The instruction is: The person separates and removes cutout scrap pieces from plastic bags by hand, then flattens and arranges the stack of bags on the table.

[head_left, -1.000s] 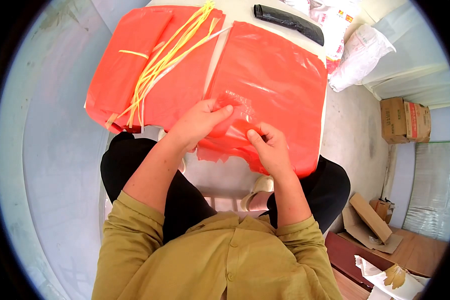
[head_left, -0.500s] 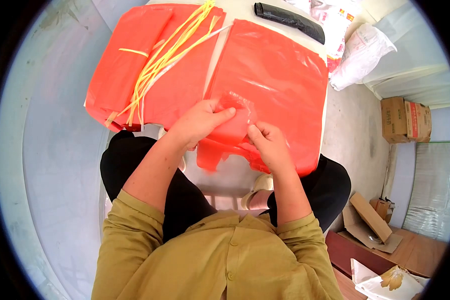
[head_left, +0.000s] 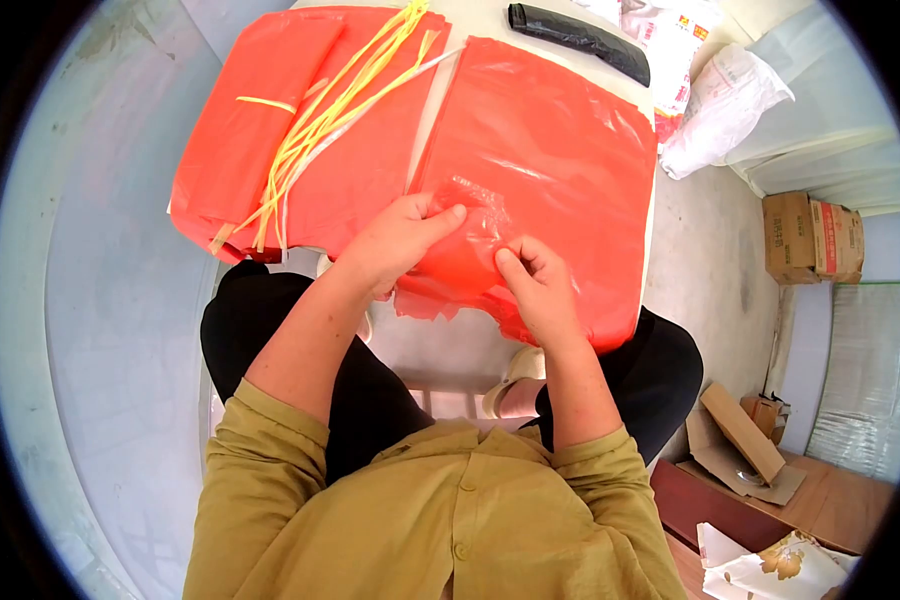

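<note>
Between thumb and fingers, my left hand (head_left: 402, 238) pinches a piece of thin red plastic at the near edge of the right stack of red plastic bags (head_left: 560, 140). My right hand (head_left: 538, 280) is closed on the same plastic, a little to the right and nearer to me. The plastic between the hands is wrinkled and shiny, and a ragged edge hangs over the table's near side. On the left stack of red bags (head_left: 245, 130) lies a bundle of yellow strips (head_left: 315, 130).
A black plastic roll (head_left: 578, 42) lies at the far edge of the white table (head_left: 438, 100). White sacks (head_left: 730, 105) stand beyond it on the right. Cardboard boxes (head_left: 812, 240) are on the right, with flattened cardboard (head_left: 740, 440) lower down. My knees are under the table's near edge.
The flap of red plastic hanging below my hands swung lower half a second ago and is now higher again. Both hands have shifted only slightly and keep their grip.
</note>
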{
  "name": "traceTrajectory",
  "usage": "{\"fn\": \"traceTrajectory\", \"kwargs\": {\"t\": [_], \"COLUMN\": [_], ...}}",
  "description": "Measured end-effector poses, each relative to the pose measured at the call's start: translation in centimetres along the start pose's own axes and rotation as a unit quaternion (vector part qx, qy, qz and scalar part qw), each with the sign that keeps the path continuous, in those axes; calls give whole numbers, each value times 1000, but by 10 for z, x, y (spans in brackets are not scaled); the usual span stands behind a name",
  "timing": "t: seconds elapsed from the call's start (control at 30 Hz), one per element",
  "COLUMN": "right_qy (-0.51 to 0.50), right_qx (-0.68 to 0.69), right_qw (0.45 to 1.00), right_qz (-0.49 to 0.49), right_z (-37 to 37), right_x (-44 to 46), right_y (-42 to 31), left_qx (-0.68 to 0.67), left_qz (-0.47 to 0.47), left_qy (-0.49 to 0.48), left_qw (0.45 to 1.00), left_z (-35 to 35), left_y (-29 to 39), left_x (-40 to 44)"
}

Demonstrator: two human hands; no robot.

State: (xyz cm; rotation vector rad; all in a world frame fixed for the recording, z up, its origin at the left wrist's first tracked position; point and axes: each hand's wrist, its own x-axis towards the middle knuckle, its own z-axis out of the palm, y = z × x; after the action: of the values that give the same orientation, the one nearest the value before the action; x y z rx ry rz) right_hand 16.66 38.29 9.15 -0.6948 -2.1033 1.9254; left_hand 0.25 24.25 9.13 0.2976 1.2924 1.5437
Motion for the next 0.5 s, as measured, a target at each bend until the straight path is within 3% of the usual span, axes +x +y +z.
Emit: {"fn": "traceTrajectory", "kwargs": {"t": [0.03,0.13,0.33,0.43,0.5], "right_qy": [-10,-181,-13,-2,8], "right_qx": [-5,72,71,-15,26], "right_qw": [1000,978,996,998,999], "right_qz": [-2,78,54,61,32], "right_z": [-3,-25,-7,1,8], "right_x": [-2,-9,2,7,9], "right_y": [0,-4,-11,-14,-17], "left_qx": [-14,-15,141,176,151], "left_qz": [8,20,-26,-47,-46], "left_qy": [-4,-1,29,32,26], "left_qw": [1000,1000,989,983,987], "left_z": [2,1,-3,7,8], "left_y": [1,-4,1,19,22], "left_x": [-1,2,-3,-14,-15]}}
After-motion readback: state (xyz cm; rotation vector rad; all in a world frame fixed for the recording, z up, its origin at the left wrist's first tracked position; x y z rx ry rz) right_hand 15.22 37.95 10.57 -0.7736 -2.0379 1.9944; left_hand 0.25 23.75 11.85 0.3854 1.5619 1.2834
